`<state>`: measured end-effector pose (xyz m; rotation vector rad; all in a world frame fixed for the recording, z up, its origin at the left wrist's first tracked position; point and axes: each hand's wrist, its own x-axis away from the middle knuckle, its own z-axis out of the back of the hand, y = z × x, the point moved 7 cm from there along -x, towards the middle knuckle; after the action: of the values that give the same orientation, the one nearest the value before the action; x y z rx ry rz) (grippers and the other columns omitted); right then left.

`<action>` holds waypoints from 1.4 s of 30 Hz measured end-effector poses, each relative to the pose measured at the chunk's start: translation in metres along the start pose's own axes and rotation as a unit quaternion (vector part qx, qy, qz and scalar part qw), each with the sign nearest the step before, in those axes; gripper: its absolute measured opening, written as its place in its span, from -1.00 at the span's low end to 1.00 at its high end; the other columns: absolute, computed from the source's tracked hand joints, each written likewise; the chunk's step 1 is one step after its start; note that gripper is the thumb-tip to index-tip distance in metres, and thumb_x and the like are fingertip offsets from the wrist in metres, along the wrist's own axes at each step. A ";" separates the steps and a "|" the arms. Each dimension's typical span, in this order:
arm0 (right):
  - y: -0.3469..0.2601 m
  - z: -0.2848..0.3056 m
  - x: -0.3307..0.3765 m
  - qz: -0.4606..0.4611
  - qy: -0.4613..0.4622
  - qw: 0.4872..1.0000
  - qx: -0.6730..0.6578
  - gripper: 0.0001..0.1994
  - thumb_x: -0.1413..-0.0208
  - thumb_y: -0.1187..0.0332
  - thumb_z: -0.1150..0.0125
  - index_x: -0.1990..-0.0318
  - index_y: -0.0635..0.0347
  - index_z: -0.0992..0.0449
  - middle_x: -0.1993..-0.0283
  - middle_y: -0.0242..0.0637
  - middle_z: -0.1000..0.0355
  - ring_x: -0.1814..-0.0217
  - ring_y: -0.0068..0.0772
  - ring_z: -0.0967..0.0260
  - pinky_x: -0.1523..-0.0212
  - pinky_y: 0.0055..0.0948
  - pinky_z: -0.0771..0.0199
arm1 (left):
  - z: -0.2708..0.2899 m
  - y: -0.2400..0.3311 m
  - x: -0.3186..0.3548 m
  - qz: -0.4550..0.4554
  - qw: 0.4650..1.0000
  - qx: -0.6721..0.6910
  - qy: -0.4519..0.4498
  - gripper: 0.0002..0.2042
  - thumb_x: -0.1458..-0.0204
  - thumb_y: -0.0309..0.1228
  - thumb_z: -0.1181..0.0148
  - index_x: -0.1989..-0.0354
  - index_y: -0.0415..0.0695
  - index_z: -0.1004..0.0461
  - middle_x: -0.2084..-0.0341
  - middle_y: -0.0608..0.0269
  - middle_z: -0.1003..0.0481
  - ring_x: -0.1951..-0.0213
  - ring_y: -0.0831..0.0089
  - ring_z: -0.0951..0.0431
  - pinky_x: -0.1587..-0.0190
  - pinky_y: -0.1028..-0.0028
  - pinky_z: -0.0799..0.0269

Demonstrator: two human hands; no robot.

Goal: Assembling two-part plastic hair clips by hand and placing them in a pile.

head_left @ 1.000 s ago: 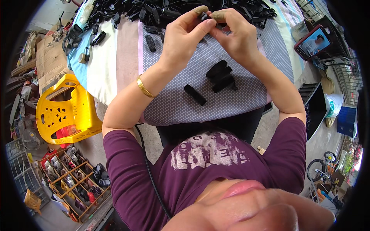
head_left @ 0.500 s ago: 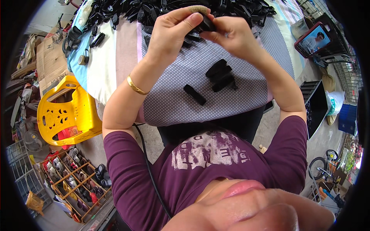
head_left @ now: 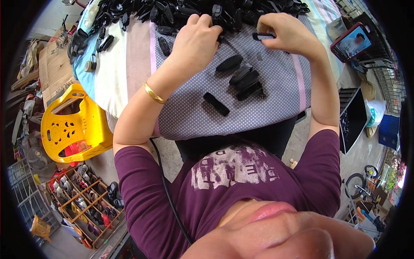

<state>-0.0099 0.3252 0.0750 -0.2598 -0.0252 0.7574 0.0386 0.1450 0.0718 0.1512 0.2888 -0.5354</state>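
Note:
My right hand (head_left: 290, 35) is at the near edge of the pile, thumb and fingers pinching a small black oblong piece (head_left: 263, 36). To its left, my left hand (head_left: 196, 45) reaches to the pile with fingers curled; its fingertips are mostly hidden, so what they grip cannot be made out. The pile of black pieces (head_left: 235, 17) spreads along the far part of the cloth. Nearer to me lie several loose ones: a rounded black piece (head_left: 229, 63), a clustered group (head_left: 248, 84) and a single fuzzy-looking black strip (head_left: 216, 104).
Cloth with dots and stripes covers the table (head_left: 189, 125). A phone (head_left: 351, 42) on a stand is at the right. At the left are a yellow plastic chair (head_left: 92, 129) and a wooden rack of shoes (head_left: 86, 198). A black crate (head_left: 350, 118) stands right of the table.
My hands were together over a black piece and a beige band; now they are apart. A rounded black piece now lies beside the cluster, and my right hand pinches a small piece.

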 end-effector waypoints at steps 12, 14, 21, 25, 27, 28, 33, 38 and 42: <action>-0.013 0.001 -0.009 0.030 0.195 0.702 -0.684 -0.59 -0.15 0.62 -0.35 -0.16 0.24 -0.48 0.00 -0.26 -0.56 0.00 -0.47 -0.54 -0.04 -0.49 -0.61 | 0.012 -0.018 -0.012 0.162 0.856 0.490 0.006 -0.77 -0.07 -0.49 -0.39 0.12 -0.24 -0.54 0.21 0.19 -0.63 0.16 0.45 -0.64 0.08 0.52 -0.58; -0.021 0.002 -0.009 0.097 0.230 0.658 -0.710 -0.60 -0.13 0.64 -0.38 -0.14 0.24 -0.51 -0.02 -0.26 -0.56 -0.02 -0.45 -0.54 -0.06 -0.47 -0.61 | 0.011 -0.016 -0.010 0.228 0.830 0.508 -0.023 -0.62 -0.04 -0.73 -0.35 -0.05 -0.28 -0.49 0.18 0.29 -0.60 0.18 0.58 -0.59 0.11 0.57 -0.54; -0.024 -0.033 -0.016 0.049 0.240 0.758 -0.604 -0.71 -0.18 0.57 -0.35 -0.05 0.35 -0.56 0.08 -0.34 -0.59 0.09 -0.59 -0.54 0.01 -0.55 -0.58 | -0.011 -0.029 -0.009 0.118 0.648 0.744 0.111 -0.56 -0.04 -0.76 -0.32 -0.12 -0.24 -0.45 0.10 0.20 -0.58 0.10 0.48 -0.61 0.02 0.52 -0.57; -0.037 -0.010 -0.006 0.103 0.312 0.780 -0.533 -0.72 -0.17 0.54 -0.36 -0.03 0.35 -0.57 0.11 -0.35 -0.59 0.12 -0.61 -0.54 0.06 -0.56 -0.58 | -0.024 -0.039 -0.007 0.119 0.539 0.828 0.102 -0.56 -0.11 -0.77 -0.25 -0.19 -0.23 -0.50 0.03 0.17 -0.61 0.07 0.47 -0.62 -0.03 0.51 -0.57; -0.038 -0.002 0.000 -0.027 0.300 0.810 -0.503 -0.74 -0.16 0.53 -0.37 -0.01 0.35 -0.58 0.14 -0.36 -0.59 0.15 -0.61 -0.54 0.10 -0.57 -0.59 | -0.025 -0.041 -0.005 0.125 0.547 0.821 0.103 -0.57 -0.10 -0.76 -0.26 -0.17 -0.23 -0.52 0.05 0.19 -0.62 0.08 0.48 -0.62 -0.02 0.52 -0.57; -0.045 0.005 0.002 -0.012 0.320 0.841 -0.435 -0.74 -0.13 0.53 -0.38 0.02 0.35 -0.60 0.17 -0.34 -0.58 0.18 -0.60 -0.55 0.14 -0.58 -0.59 | -0.025 -0.042 -0.004 0.131 0.605 0.777 0.113 -0.59 -0.11 -0.75 -0.26 -0.16 -0.24 -0.54 0.06 0.20 -0.63 0.09 0.49 -0.63 -0.01 0.53 -0.57; -0.052 0.017 0.009 0.273 0.441 0.753 -0.405 -0.75 -0.03 0.55 -0.42 0.09 0.33 -0.63 0.21 -0.28 -0.57 0.24 -0.54 -0.56 0.23 -0.55 -0.59 | -0.014 -0.033 -0.004 0.153 0.675 0.711 0.124 -0.62 -0.12 -0.73 -0.28 -0.14 -0.26 -0.56 0.06 0.19 -0.64 0.09 0.51 -0.63 0.02 0.57 -0.58; -0.060 0.015 0.009 0.289 0.517 0.767 -0.247 -0.71 -0.02 0.56 -0.41 0.06 0.26 -0.62 0.26 -0.30 -0.55 0.28 -0.53 -0.53 0.27 -0.50 -0.56 | -0.016 -0.027 -0.003 0.160 0.628 0.744 0.167 -0.63 -0.17 -0.72 -0.22 -0.16 -0.27 -0.55 0.02 0.16 -0.64 0.04 0.48 -0.63 -0.05 0.53 -0.56; -0.044 0.008 -0.002 0.033 0.318 0.897 -0.303 -0.64 -0.17 0.23 -0.45 -0.01 0.27 -0.60 0.25 -0.32 -0.60 0.18 -0.57 -0.56 0.18 -0.56 -0.59 | -0.024 -0.035 -0.010 0.142 0.605 0.770 0.141 -0.65 -0.19 -0.72 -0.18 -0.15 -0.26 -0.56 0.02 0.15 -0.64 0.03 0.47 -0.62 -0.07 0.54 -0.55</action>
<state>0.0176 0.2948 0.0932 -1.1037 0.3771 0.6857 0.0069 0.1250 0.0495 1.9887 0.0162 -0.2935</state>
